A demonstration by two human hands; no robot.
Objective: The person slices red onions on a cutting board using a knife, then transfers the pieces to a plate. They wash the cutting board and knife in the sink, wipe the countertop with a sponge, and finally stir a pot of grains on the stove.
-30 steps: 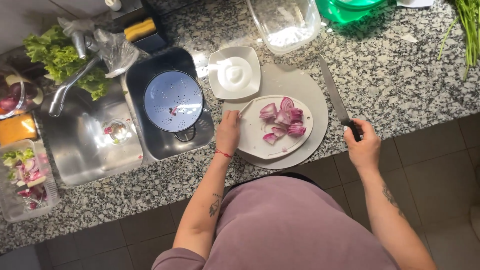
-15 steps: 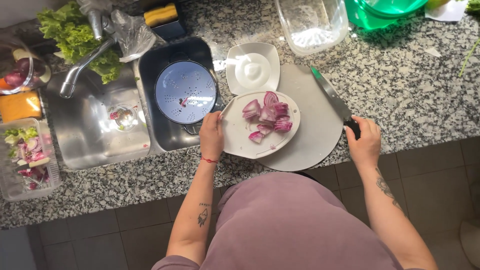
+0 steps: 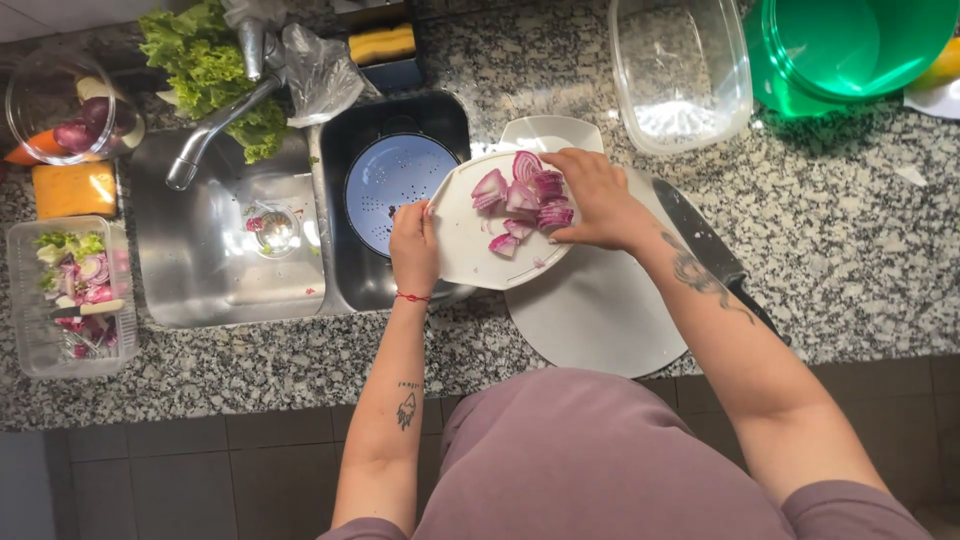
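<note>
**Plate of chopped red onion held out over the sink**

Nearest the person, a round white cutting board (image 3: pixel 600 310) lies on the speckled granite counter (image 3: pixel 850 260), with a dark-handled knife (image 3: pixel 715 255) resting on its right edge. Just past it, the left hand (image 3: pixel 413 245) pinches the near-left rim of a white plate (image 3: pixel 480 245), thumb on top, holding it lifted and reaching partly over the sink (image 3: pixel 230 290). The right hand (image 3: pixel 595 200) has its fingers cupped down on the red onion chunks (image 3: pixel 525 195) piled at the plate's far side.

The plate looks stiff and light but breakable, so a rim grip seems fine. The onion is probably wet, slippery and loose, so it's better pushed as a heap than picked up. A blue colander (image 3: pixel 395 180) sits right below the plate's left edge. Further back are a clear plastic tub (image 3: pixel 680 75), lettuce (image 3: pixel 205 65) and a green bowl (image 3: pixel 850 45).
</note>
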